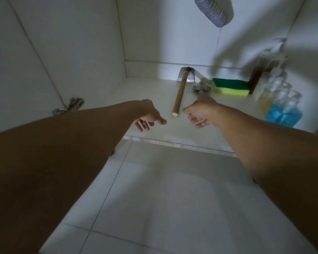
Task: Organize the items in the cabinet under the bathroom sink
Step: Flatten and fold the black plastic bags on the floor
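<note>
Your two forearms reach over the floor tiles [154,189] into the cabinet [92,43]. Left hand [149,116] hangs loose and holds nothing; right hand [202,114] has its fingers curled under, and you cannot tell whether it grips anything. Between them lies the scraper [180,94], handle toward you. Behind your right hand sit a metal piece [200,88] and the sponge [231,87], with the bottles [281,105] at right. Swing that right arm wide and you risk toppling the bottles.
</note>
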A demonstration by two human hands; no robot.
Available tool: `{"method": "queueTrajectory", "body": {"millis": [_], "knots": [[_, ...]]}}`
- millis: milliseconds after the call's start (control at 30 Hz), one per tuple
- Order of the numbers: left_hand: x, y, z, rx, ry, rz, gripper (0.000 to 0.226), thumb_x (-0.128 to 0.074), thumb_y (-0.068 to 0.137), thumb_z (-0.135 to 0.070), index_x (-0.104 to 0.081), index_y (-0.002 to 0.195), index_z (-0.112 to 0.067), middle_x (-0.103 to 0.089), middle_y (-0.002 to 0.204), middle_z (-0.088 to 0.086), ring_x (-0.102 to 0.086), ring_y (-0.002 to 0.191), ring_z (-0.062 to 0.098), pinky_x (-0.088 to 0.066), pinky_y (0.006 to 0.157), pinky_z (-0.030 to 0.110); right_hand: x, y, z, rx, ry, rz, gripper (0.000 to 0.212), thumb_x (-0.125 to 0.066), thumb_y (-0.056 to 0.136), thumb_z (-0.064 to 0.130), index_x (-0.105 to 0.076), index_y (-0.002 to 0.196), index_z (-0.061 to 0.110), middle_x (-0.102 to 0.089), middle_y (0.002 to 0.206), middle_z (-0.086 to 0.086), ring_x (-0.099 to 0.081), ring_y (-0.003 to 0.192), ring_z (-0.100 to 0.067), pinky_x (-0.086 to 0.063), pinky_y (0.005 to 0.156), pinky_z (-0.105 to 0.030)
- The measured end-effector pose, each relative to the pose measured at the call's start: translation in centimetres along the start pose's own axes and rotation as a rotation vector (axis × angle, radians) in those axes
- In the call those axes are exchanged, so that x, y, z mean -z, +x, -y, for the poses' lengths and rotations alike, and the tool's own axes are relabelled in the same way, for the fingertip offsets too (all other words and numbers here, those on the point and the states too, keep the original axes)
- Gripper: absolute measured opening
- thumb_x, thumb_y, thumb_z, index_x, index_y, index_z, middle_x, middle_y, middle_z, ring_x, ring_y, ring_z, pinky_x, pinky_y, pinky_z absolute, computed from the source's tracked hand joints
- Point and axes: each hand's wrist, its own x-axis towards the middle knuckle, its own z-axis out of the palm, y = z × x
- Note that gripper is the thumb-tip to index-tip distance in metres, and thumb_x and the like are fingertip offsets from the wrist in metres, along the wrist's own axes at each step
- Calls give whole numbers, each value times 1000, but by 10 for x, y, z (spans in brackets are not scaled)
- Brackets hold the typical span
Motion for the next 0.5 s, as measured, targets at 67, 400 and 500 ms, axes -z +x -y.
{"method": "queueTrajectory", "body": {"millis": [67, 400, 500], "knots": [[-13, -29, 16, 47, 18, 1, 45, -72, 86, -33, -59, 116, -1, -66, 108, 12, -67, 91, 25, -57, 85, 43, -14, -23, 1, 30, 2, 30, 21, -73, 87, 22, -61, 96, 7, -70, 90, -12, -67, 71, -20, -58, 62, -32], [-32, -182, 98, 256, 189, -51, 50, -72, 87, -34, -57, 122, -3, -63, 116, 11, -68, 93, 22, -59, 78, 39, -87, -139, 24, 154, -169, 465, 18, -70, 91, 19, -57, 87, 7, -60, 86, -12, -58, 68, -20, -53, 62, -35], [-33, -229, 132, 357, 206, -47, 49, -72, 87, -34, -58, 124, -4, -62, 116, 7, -68, 94, 22, -59, 78, 38, -127, -165, 30, 202, -183, 578, 20, -72, 89, 20, -57, 87, 7, -61, 90, -13, -56, 68, -19, -52, 63, -35]]}}
